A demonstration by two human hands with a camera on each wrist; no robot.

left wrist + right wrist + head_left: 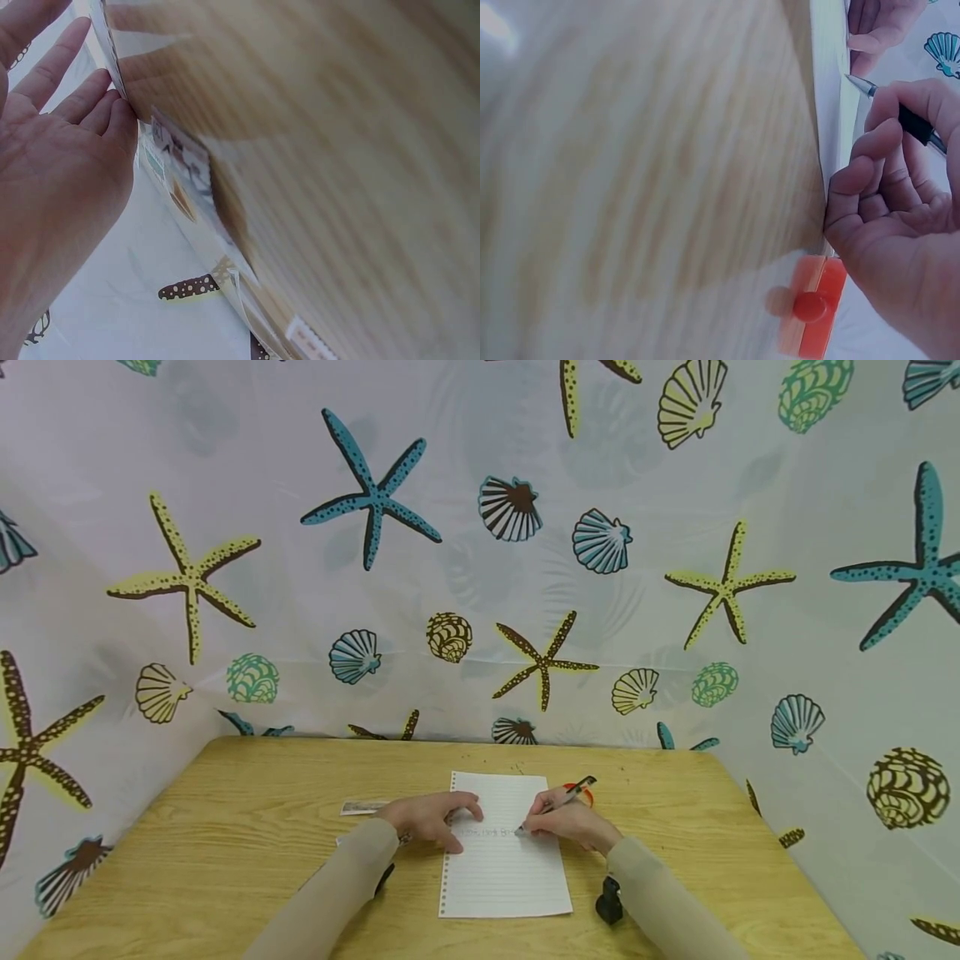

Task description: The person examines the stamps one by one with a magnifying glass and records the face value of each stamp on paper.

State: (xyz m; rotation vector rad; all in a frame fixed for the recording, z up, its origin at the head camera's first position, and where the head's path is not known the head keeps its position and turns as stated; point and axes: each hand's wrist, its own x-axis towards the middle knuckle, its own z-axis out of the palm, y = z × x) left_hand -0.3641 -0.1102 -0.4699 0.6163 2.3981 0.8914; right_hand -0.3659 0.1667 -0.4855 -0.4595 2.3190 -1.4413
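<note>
A sheet of lined, hole-punched paper (506,885) lies on the table, with a line of faint handwriting across its middle. My right hand (567,820) pinches a pen (573,792) with a dark grip, its tip at the end of that line. In the right wrist view, the metal point of the pen (864,84) meets the page and the other fingers curl beneath. My left hand (431,818) rests at the sheet's left edge, fingers spread and thumb on the paper. The left wrist view shows its fingers (64,101) extended by the page edge.
Beyond my right hand sits an orange-red object (587,793), seen with a round knob in the right wrist view. A small printed strip (363,807) lies left of the paper; another is partly hidden by my left arm. A shell-and-starfish curtain (465,577) encloses the wooden table (225,843).
</note>
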